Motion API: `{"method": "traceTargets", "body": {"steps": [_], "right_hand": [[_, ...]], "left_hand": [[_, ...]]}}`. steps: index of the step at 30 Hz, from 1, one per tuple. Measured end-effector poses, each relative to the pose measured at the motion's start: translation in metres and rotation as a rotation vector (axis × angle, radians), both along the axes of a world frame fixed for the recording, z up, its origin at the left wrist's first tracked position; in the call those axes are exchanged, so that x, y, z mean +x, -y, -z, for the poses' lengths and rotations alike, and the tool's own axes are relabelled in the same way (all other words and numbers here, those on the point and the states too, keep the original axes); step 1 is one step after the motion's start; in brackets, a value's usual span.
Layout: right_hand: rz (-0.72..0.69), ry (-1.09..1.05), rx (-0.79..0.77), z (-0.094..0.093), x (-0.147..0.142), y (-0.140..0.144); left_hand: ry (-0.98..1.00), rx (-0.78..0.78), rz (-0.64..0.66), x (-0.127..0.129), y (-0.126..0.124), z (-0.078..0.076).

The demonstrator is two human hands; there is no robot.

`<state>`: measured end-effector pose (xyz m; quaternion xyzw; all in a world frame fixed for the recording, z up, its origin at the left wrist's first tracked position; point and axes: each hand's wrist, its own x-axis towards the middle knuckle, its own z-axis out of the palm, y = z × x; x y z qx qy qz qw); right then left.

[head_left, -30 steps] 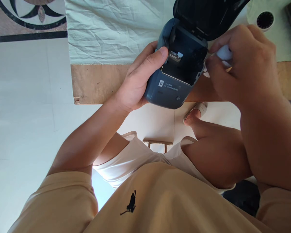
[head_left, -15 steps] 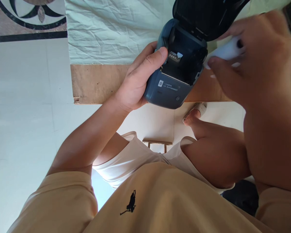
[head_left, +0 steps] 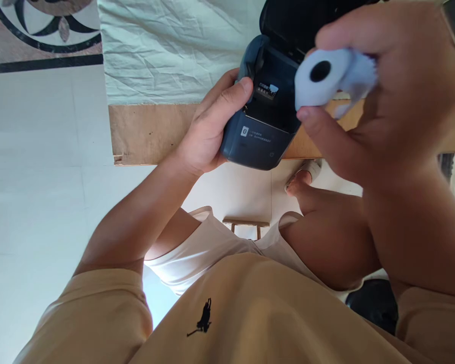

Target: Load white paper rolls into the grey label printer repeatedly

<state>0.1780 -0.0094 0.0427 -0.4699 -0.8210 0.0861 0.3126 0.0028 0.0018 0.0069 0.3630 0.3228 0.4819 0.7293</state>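
Note:
A dark blue portable label printer (head_left: 256, 141) is gripped along its left side by my left hand (head_left: 214, 119), the thumb resting on its edge. Its black lid (head_left: 284, 23) stands raised, and the inner compartment shows a small printed label. Between the thumb and fingers of my right hand (head_left: 398, 96) is a white paper roll (head_left: 307, 83) with a dark hole in its core. A loose, crumpled end of paper trails from the roll. The roll overlaps the compartment's right side in view; whether it touches the printer I cannot tell.
A pale green cloth (head_left: 167, 45) covers the table, whose wooden front edge (head_left: 147, 134) shows below it. Under the table edge are my legs and a small wooden stool (head_left: 246, 222). White floor tiles (head_left: 30, 202) lie to the left.
My right hand has brought the paper roll left and turned it, so its round end with the dark core now faces me. The printer has shifted slightly left in view, still in my left hand.

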Motion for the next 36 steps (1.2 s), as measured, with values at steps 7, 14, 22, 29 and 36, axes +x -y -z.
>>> {"method": "traceTargets", "body": {"steps": [7,14,22,29,36], "right_hand": [[-0.001,0.228,0.124,0.006,-0.014,-0.004],[0.107,0.345,0.056,0.009,-0.02,-0.008],[0.052,0.285,0.105,0.011,-0.024,-0.01],[-0.043,0.241,0.188,0.01,-0.023,-0.004],[-0.074,0.308,0.131,0.012,-0.022,-0.003]], "left_hand": [[0.042,-0.012,-0.001,-0.002,0.001,-0.001],[0.074,-0.019,-0.012,-0.002,0.001,-0.001],[0.101,-0.006,0.014,-0.004,0.001,-0.001],[0.056,0.043,-0.018,-0.002,0.001,-0.002],[0.063,0.084,0.05,-0.006,0.002,0.0]]}}
